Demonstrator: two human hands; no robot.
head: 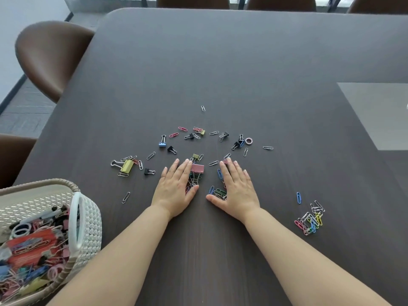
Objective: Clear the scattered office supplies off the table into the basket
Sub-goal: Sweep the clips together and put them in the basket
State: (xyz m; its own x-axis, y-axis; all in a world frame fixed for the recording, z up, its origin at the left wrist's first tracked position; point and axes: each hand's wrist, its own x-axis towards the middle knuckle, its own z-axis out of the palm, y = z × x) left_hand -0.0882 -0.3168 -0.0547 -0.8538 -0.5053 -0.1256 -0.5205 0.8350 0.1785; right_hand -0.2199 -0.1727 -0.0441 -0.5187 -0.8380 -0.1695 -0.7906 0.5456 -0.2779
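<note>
Left hand [174,188]: laid flat on the table [220,62], palm down, fingers straight and together; nothing is gripped.

Right hand [237,191]: laid flat likewise, fingers straight, nothing held.

Gathered clips [194,180]: a small heap of paper clips and a pink binder clip [197,168] is enclosed between the two hands, touching the inner edge of the left; further coloured clips [218,192] are partly covered by the right thumb side.

Scattered clips: spread beyond the fingertips, among them a blue binder clip [162,142] and a yellow binder clip [127,166] to the left.

Paper clip cluster [310,219]: well apart, right of the right forearm.

Basket [92,221]: placed at the near left corner, beside the left forearm, already filled with supplies.
</note>
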